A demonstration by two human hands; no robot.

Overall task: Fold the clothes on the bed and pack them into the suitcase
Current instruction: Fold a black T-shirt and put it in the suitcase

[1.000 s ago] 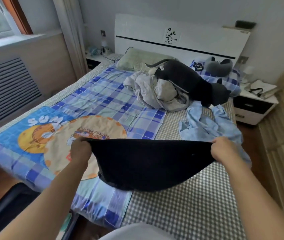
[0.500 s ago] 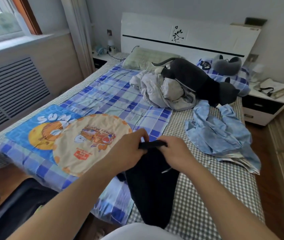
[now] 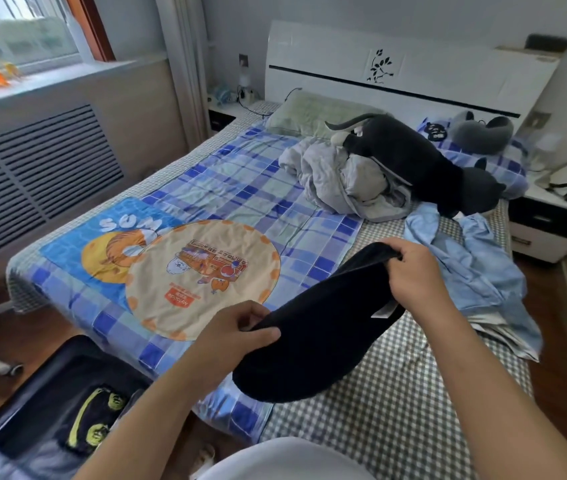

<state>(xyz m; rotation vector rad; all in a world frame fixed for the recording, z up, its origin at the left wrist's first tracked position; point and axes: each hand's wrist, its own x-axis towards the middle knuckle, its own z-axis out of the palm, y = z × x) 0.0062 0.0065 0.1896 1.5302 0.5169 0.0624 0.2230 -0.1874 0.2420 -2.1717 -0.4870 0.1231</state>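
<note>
Hands apart again: left hand (image 3: 240, 327) and right hand (image 3: 413, 271) each pinch the folded black garment (image 3: 316, 341), now stretched slantwise, near ready for the suitcase (image 3: 50, 410).

**Bed and what lies on it**

The bed (image 3: 396, 403), under a grey-and-white checked sheet, carries a blue plaid blanket (image 3: 240, 188) with a cartoon print across its left half. Toward the headboard lie a pale green pillow (image 3: 306, 112), a crumpled grey-white heap of clothes (image 3: 337, 181) and a large black plush toy (image 3: 420, 164) resting partly on that heap. A rumpled light blue shirt (image 3: 479, 271) lies near the right edge.
</note>
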